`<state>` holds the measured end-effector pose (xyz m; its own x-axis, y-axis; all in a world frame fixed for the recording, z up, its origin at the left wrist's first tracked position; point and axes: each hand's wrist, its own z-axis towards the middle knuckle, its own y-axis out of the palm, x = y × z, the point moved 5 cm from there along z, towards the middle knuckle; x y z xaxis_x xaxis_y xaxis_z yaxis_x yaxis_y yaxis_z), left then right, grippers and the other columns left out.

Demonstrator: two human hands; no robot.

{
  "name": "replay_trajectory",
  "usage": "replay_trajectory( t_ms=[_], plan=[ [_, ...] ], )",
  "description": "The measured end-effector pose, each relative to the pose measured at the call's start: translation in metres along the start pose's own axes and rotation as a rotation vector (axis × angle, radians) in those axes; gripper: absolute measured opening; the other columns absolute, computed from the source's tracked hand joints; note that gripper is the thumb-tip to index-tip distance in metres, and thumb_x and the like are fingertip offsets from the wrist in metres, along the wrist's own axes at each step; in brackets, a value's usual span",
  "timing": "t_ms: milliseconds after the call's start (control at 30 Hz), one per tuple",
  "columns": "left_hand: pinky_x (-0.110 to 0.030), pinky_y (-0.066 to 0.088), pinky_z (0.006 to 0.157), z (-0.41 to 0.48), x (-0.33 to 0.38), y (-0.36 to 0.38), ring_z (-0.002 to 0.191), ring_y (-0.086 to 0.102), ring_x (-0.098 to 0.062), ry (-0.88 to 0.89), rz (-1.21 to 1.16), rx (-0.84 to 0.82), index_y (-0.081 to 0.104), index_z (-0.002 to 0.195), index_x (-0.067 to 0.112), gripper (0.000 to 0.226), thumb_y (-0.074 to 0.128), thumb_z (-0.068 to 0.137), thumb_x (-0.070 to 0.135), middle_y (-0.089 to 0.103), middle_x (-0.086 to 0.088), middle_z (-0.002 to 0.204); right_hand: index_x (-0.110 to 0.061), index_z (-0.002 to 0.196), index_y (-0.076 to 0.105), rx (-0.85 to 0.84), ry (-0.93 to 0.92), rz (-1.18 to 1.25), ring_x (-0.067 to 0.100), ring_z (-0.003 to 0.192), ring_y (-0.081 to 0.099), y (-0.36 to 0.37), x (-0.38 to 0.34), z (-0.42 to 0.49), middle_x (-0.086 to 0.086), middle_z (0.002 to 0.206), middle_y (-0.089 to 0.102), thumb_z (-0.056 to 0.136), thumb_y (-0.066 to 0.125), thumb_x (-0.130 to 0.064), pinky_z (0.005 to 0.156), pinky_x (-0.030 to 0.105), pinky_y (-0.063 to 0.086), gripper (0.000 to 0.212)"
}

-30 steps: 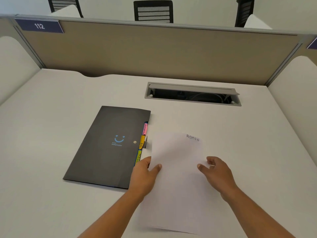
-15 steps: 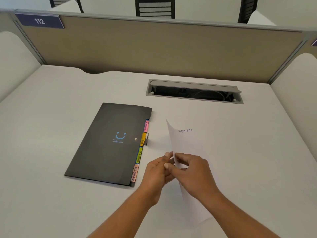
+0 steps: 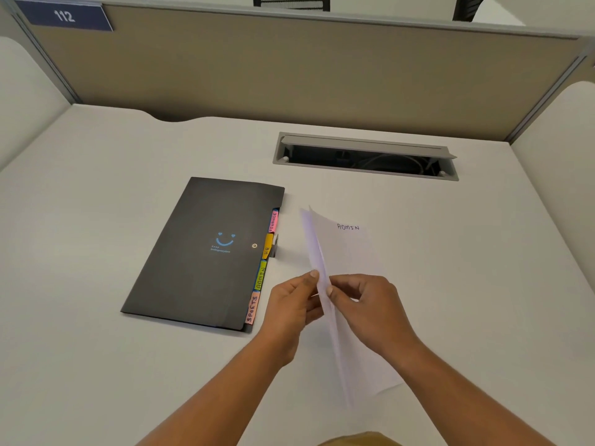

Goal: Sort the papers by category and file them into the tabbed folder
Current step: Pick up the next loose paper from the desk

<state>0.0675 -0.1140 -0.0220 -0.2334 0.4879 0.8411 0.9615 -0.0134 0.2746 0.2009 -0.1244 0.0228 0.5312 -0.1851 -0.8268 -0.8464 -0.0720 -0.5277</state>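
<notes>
**A:** What were the hands doing?

**B:** The left hand (image 3: pixel 294 305) and the right hand (image 3: pixel 370 309) met at the papers (image 3: pixel 346 255). Each pinched the raised sheet (image 3: pixel 314 239) between thumb and fingertips and held it up on edge. Under it a page headed ADMIN lay flat on the desk (image 3: pixel 96 220), just right of the tabbed folder (image 3: pixel 199 252). The folder was closed.

**A:** What could have gone wrong from there?

**B:** I judged that thin sheets cling. Two might have peeled away as one, and a page would then land behind the wrong tab. A tight pinch could also have creased the edge. The folder's flap needed a free hand to open, and a loose stack might have slid meanwhile.

**A:** And the counts?

**B:** There were two hands and one folder. Four tabs (image 3: pixel 261 276) showed along its right edge: FINANCE, HR, ADMIN, SPORTS. I saw at least two papers, but the raised edge was too thin to count further. Farther back were one cable tray (image 3: pixel 365 138) and one sign (image 3: pixel 64 16) reading 112.
</notes>
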Motion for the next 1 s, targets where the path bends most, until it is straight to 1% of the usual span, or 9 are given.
replay_trajectory(
  t_ms=[233,333,467,533,667,767,833,900,1000],
  plan=[
    [-0.035,0.057,0.069,0.006,-0.001,-0.022,0.073,0.067,-0.025,0.085,0.325,0.227,0.07,0.089,0.01,0.018,0.054,0.096,0.012,0.074,-0.002,0.082,-0.022,0.072,0.072,0.274,0.065,-0.029,-0.004,0.068,0.064,-0.023,0.011,0.0,-0.017,0.068,0.069,0.086,0.068,-0.015,0.061,0.005,0.045,0.016],
    [-0.031,0.059,0.071,0.008,0.003,-0.044,0.08,0.072,-0.016,0.1,0.363,0.343,0.069,0.105,0.015,0.016,0.056,0.097,0.012,0.076,0.006,0.085,-0.023,0.075,0.071,0.525,0.063,-0.076,0.005,0.065,0.064,-0.064,0.009,-0.003,-0.01,0.071,0.07,0.084,0.071,-0.017,0.067,0.021,0.046,0.011],
    [-0.025,0.054,0.076,0.007,0.006,-0.057,0.09,0.067,-0.008,0.155,0.417,0.428,0.04,0.141,0.041,0.057,0.054,0.095,0.01,0.071,0.01,0.1,-0.017,0.083,0.072,0.675,0.027,-0.09,-0.002,0.065,0.06,-0.105,-0.006,-0.007,-0.005,0.075,0.07,0.086,0.069,-0.02,0.062,0.014,0.04,0.005],
    [-0.023,0.049,0.082,0.008,0.005,-0.053,0.093,0.061,-0.005,0.172,0.464,0.394,0.042,0.142,0.041,0.057,0.051,0.096,0.008,0.067,0.011,0.106,-0.023,0.081,0.07,0.645,-0.011,-0.121,-0.003,0.064,0.061,-0.105,-0.017,-0.006,-0.014,0.071,0.067,0.086,0.07,-0.022,0.063,0.015,0.042,0.005],
    [-0.023,0.048,0.062,0.007,0.008,-0.034,0.057,0.047,-0.011,0.149,0.474,0.331,0.068,0.121,0.026,0.027,0.058,0.096,0.024,0.058,-0.001,0.072,-0.025,0.076,0.069,0.467,-0.05,-0.27,0.01,0.058,0.066,-0.071,-0.033,0.0,-0.014,0.058,0.066,0.081,0.072,-0.028,0.064,0.027,0.051,0.007],
    [-0.039,0.057,0.086,0.0,0.019,-0.01,0.086,0.069,-0.015,0.151,0.275,0.156,0.074,0.104,0.02,0.037,0.057,0.093,0.05,0.073,-0.001,0.094,-0.028,0.078,0.069,0.304,-0.073,-0.3,0.005,0.059,0.065,-0.037,-0.036,0.003,-0.016,0.061,0.068,0.082,0.068,-0.036,0.063,0.028,0.054,0.009],
    [-0.041,0.058,0.084,-0.004,0.027,0.004,0.08,0.069,-0.025,0.139,0.119,0.061,0.069,0.075,0.011,0.046,0.052,0.096,0.047,0.07,-0.014,0.079,-0.029,0.081,0.069,0.218,-0.107,-0.319,0.006,0.063,0.066,-0.018,-0.037,0.001,-0.016,0.07,0.071,0.085,0.064,-0.046,0.064,0.029,0.055,0.018],
    [-0.04,0.057,0.082,-0.004,0.033,0.009,0.066,0.063,-0.021,0.149,0.11,0.045,0.058,0.056,0.017,0.046,0.054,0.098,0.037,0.058,-0.004,0.058,-0.032,0.089,0.07,0.141,-0.14,-0.338,0.005,0.072,0.068,-0.003,-0.036,0.0,-0.017,0.084,0.074,0.089,0.06,-0.049,0.068,0.027,0.056,0.019],
    [-0.041,0.053,0.074,0.001,0.036,0.001,0.067,0.061,-0.018,0.189,0.185,0.131,0.069,0.071,0.007,0.031,0.057,0.098,0.018,0.063,-0.016,0.064,-0.033,0.106,0.07,0.039,-0.155,-0.22,0.001,0.086,0.068,0.004,-0.031,0.0,-0.018,0.099,0.073,0.09,0.064,-0.043,0.076,0.022,0.057,0.02]
  ],
)
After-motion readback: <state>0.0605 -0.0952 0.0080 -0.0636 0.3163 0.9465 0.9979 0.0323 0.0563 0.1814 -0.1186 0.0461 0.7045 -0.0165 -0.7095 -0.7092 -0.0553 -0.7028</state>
